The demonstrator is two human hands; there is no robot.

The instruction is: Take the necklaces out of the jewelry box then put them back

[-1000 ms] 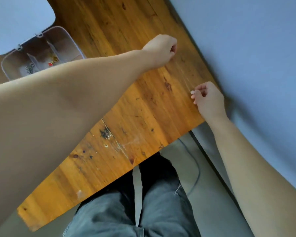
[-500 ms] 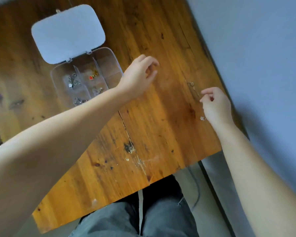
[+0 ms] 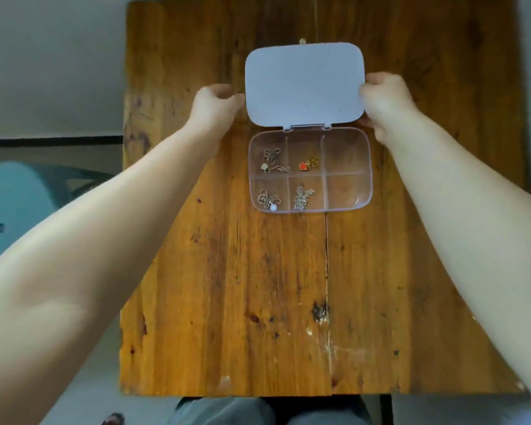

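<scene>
A clear jewelry box (image 3: 370, 167) lies open on the wooden table (image 3: 227, 271), with six compartments. Its white lid (image 3: 304, 84) is folded back behind the hinge. My left hand (image 3: 215, 102) grips the lid's left edge and my right hand (image 3: 383, 99) grips its right edge. Necklaces lie in four compartments: a silver chain (image 3: 272, 161) back left, a gold one with a red pendant (image 3: 307, 163) back middle, one with a white bead (image 3: 268, 200) front left, and a silver one (image 3: 301, 197) front middle. Both right compartments are empty.
A teal chair (image 3: 16, 197) stands left of the table on the pale floor. My legs in grey trousers (image 3: 227, 412) are at the table's near edge. A crack (image 3: 327, 256) runs down the tabletop from the box.
Both hands have left the table's right side, where they handled a thin chain, and now hold the lid's two edges. The view has swung to face the box.
</scene>
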